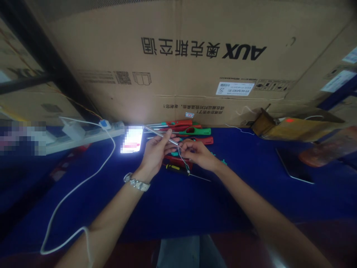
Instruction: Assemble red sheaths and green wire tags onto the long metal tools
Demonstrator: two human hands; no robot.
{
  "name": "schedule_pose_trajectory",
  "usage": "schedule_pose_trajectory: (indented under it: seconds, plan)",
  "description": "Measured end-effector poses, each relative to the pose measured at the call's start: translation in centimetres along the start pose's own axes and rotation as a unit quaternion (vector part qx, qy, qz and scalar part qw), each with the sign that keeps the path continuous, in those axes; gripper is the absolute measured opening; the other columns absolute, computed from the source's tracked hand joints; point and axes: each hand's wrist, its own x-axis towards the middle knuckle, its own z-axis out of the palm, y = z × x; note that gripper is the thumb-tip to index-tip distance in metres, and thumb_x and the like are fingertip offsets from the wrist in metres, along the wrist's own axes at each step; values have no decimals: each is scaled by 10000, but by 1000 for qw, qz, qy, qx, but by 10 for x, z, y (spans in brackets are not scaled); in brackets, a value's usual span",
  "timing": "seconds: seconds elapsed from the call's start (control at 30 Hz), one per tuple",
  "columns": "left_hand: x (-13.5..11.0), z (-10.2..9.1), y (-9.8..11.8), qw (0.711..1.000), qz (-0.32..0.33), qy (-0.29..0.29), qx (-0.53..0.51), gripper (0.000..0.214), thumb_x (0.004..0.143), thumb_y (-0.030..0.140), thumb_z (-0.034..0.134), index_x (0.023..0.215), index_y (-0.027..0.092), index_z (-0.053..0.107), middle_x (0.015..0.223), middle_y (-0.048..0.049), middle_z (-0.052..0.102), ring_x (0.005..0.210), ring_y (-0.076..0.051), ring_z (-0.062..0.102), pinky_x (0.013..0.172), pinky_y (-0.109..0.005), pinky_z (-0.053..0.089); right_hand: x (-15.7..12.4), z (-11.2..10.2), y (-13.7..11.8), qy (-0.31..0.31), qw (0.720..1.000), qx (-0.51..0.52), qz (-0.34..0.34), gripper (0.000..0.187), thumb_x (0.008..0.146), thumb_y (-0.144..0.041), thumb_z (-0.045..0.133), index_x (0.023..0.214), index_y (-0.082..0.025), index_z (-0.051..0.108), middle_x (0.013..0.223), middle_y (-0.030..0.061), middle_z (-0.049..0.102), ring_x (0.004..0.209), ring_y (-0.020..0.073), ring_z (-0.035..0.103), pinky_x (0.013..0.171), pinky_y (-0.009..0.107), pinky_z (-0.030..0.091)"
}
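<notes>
My left hand [155, 153], with a metal watch [136, 182] on the wrist, is closed around a thin metal tube [161, 134] that slants up to the left. My right hand [198, 153] pinches at the tube's lower end, where a thin white wire [182, 160] hangs down. Both hands hover over a blue-covered table [251, 193]. Beneath them lie a red-handled tool and a black and yellow screwdriver [178, 169]. Behind the hands lie several long-nosed lighters with red [178, 123] and green [195, 131] handles.
A lit phone [132, 139] lies left of my hands, with a white cable [83, 182] looping toward me from a power strip [83, 134]. A dark tablet [295, 163] lies at right. A large cardboard box [195, 59] walls off the back, with a brown packet [290, 128] before it.
</notes>
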Motion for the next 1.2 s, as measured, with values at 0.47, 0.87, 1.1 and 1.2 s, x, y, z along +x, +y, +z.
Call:
schedule_pose_trajectory:
  seconds: [0.47,0.87,1.1,1.2]
  plan:
    - [-2,2,2,998,-65,5,-13,239,735,374,831,726,153,740,782,-72,768,579,-108,666,541,-205,492,-3,-8,1,-60,982,170,53,185,700,-310,735,627,-186,619,708,-19,578,693,121,503,712,269,396]
    - [-4,4,2,997,-72,0,-13,253,712,366,845,742,140,736,754,-54,756,593,-97,664,562,-191,500,-2,-10,1,-105,976,182,63,130,667,-268,667,605,-172,603,692,15,655,681,143,528,692,285,354]
    - [-5,4,3,997,-78,-3,-11,265,725,370,837,766,135,721,762,-50,755,601,-95,666,562,-183,503,-2,-11,2,-107,974,187,69,109,660,-249,684,620,-162,632,661,8,651,652,130,524,681,281,352]
    - [-5,4,4,997,-72,-15,-3,276,721,383,839,775,137,726,767,-51,757,608,-98,671,562,-181,506,-2,-11,3,-105,974,184,76,111,667,-256,700,636,-159,658,645,-5,632,630,118,516,671,274,359]
